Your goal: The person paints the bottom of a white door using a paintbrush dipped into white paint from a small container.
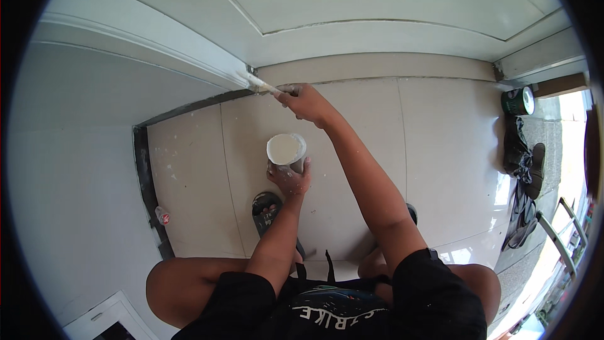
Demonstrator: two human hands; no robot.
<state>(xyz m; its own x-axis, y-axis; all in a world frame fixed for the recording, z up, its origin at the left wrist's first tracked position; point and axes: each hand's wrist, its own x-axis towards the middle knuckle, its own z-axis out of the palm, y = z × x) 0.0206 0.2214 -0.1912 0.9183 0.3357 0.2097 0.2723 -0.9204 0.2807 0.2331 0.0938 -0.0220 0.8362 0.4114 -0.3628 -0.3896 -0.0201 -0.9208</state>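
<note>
Right hand [306, 102] grips brush [257, 84] at door frame [189, 56] base; left hand [288, 179] holds paint cup [286, 150] (keep level). Use light strokes, avoid floor [440, 151] drips.

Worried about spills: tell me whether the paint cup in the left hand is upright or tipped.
Upright. The cup shows its open mouth facing up with white paint level inside; the left hand grips it from below.

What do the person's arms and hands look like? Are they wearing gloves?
No gloves. Both forearms are bare, and so are the left hand and the right hand. Short black sleeves stop above the elbows. Little pale specks, probably paint, dot the hands and forearms. No watch or rings show.
</note>
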